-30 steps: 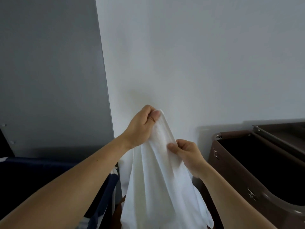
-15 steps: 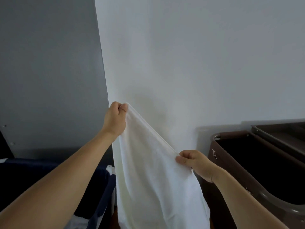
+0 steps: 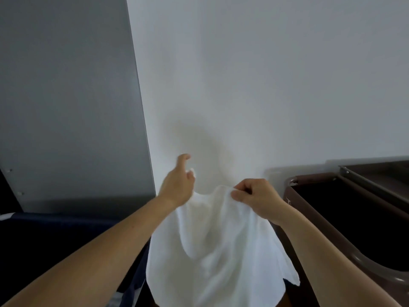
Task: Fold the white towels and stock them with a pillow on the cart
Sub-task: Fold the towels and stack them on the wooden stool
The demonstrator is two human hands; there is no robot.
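A white towel (image 3: 212,251) hangs in front of me, held up in the air before the white wall. My left hand (image 3: 177,185) holds its upper left edge, with the index finger sticking out and a bit of cloth showing between the other fingers. To the right, my right hand (image 3: 254,196) pinches the top edge between thumb and fingers. The edge sags between the two hands. The towel's lower part drapes down out of view. No pillow is in view.
A brown cart (image 3: 332,218) with a dark open compartment stands at the right against the wall. A dark blue bin (image 3: 55,235) is at the lower left below a grey panel (image 3: 66,107). The white wall (image 3: 265,85) is close ahead.
My hands have come closer together at about the same height. The left hand dropped and moved right, the right hand rose, and the stretched top edge now sags.
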